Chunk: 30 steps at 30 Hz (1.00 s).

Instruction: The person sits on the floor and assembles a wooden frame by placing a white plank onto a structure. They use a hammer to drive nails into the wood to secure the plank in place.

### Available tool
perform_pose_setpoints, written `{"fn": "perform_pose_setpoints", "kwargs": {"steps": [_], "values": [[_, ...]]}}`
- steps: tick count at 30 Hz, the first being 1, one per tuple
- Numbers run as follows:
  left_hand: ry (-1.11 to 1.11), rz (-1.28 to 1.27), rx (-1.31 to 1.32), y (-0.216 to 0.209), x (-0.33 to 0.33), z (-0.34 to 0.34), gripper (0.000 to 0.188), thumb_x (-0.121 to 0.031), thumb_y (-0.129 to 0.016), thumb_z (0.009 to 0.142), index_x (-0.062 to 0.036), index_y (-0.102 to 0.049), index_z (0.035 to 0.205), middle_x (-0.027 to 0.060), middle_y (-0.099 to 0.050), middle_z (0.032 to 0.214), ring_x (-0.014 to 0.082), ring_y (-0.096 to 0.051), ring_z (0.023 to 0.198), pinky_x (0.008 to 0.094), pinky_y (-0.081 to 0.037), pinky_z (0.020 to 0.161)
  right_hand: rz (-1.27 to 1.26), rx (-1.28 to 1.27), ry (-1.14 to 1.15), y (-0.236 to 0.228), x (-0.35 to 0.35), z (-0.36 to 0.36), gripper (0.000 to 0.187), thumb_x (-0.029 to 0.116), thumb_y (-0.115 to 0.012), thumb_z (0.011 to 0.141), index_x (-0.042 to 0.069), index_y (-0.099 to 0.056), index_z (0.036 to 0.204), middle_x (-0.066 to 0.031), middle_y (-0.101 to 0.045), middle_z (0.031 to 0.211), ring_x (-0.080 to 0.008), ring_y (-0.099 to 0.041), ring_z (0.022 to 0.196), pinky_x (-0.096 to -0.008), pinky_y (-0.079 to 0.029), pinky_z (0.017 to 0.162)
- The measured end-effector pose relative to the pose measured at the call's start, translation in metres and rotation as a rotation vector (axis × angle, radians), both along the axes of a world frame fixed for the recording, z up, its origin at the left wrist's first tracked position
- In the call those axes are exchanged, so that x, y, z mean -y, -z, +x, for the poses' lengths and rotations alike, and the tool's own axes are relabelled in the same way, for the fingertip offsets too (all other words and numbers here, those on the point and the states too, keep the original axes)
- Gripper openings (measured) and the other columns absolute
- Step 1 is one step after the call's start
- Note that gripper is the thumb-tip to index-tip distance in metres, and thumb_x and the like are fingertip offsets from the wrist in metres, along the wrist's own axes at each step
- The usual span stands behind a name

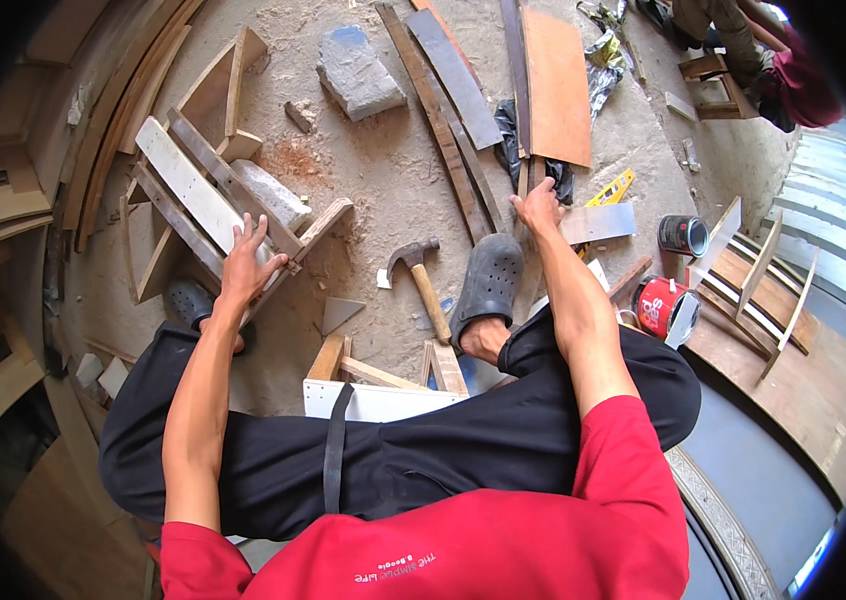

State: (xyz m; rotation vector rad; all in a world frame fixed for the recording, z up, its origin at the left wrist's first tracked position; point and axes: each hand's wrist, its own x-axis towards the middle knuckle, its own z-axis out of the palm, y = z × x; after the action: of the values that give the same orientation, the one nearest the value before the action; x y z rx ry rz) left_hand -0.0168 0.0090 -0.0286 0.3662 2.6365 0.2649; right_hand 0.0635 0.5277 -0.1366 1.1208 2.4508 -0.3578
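My left hand [246,264] lies with spread fingers on the near end of a small wooden frame, against its white-faced board [183,180]. Dark planks run along both sides of that board, and a crosspiece [321,228] juts out to the right. Out to the right, my right hand [540,207] reaches down at the near ends of narrow wooden strips [531,172], thumb and a finger apart; its other fingers are partly hidden. Those strips lie by an orange-brown panel [557,90]. Between my hands, a claw hammer [425,285] rests on the floor beside my grey clog [489,285].
A concrete block [358,75] and long planks [433,120] lie ahead. On the right are a yellow level [613,188], a handsaw blade [598,223], a dark can [683,235] and a red can [658,305]. Another person [793,75] sits far right. A white-faced stool [383,400] stands before me.
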Motion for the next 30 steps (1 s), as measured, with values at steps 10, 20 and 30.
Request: {"fn": "perform_pose_setpoints", "kwargs": {"steps": [10, 20, 30], "values": [[0.005, -0.021, 0.016, 0.001, -0.001, 0.0, 0.086, -0.039, -0.076, 0.078, -0.0156, -0.035, 0.15, 0.0213, -0.025, 0.156, 0.0455, -0.027, 0.141, 0.0471, -0.039, 0.109, -0.016, -0.313, -0.001, -0.009, -0.031, -0.004, 0.085, 0.025, -0.07, 0.073, 0.002, -0.023, 0.14, -0.0348, -0.049, 0.124, -0.0493, -0.055, 0.112, -0.0513, -0.047, 0.097], [0.022, -0.006, 0.0, 0.007, 0.007, 0.002, 0.087, -0.039, -0.077, 0.077, -0.016, -0.035, 0.15, 0.0219, -0.026, 0.156, 0.0472, -0.028, 0.14, 0.0484, -0.04, 0.107, -0.893, -0.331, 0.386, -0.048, -0.059, -0.039, 0.026, 0.022, -0.052, 0.079, 0.006, -0.048, 0.1, -0.0051, -0.053, 0.078, -0.0177, -0.061, 0.067, -0.0378, -0.049, 0.052], [0.004, 0.003, 0.026, 0.013, 0.003, -0.003, 0.091, -0.039, -0.078, 0.076, -0.0181, -0.032, 0.151, 0.0205, -0.02, 0.158, 0.0457, -0.024, 0.142, 0.0559, -0.038, 0.106, -0.224, -0.54, -0.025, -0.034, 0.014, -0.021, 0.047, 0.045, -0.054, 0.094, -0.001, -0.056, 0.105, -0.0247, -0.066, 0.087, -0.0368, -0.067, 0.077, -0.0439, -0.052, 0.071]]}}
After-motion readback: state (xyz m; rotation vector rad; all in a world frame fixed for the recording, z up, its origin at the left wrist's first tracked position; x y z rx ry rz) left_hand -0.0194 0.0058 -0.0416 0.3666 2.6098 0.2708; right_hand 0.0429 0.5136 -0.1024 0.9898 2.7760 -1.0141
